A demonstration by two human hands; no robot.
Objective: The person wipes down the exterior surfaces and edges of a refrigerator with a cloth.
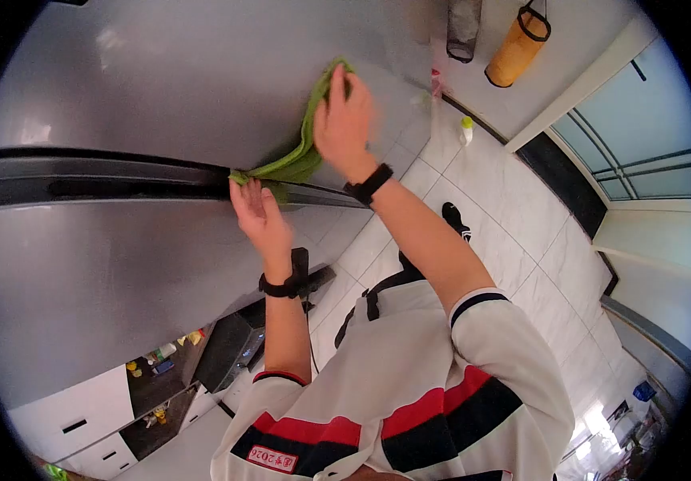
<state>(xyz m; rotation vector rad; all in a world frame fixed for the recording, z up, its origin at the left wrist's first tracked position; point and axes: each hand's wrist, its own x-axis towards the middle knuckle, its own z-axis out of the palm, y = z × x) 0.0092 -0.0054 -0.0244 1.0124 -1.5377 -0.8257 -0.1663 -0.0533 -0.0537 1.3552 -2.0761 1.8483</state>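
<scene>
A green cloth [307,148] stretches between my hands against a large grey metallic panel [161,88], which looks like a refrigerator front. Up on the panel, my right hand [347,124] presses the cloth's upper end, fingers closed on it. My left hand [263,223] grips the lower end at a dark recessed groove [105,178] that runs across the front. Its fingertips are partly tucked into the groove and hidden. Both wrists wear black bands.
White floor tiles [497,216] extend to the right, with a yellow-capped bottle [466,131] by the wall. An orange cylindrical holder [517,48] hangs there, near a frosted glass door [634,128]. Lower left are white drawers [77,409] and a dark counter [233,341].
</scene>
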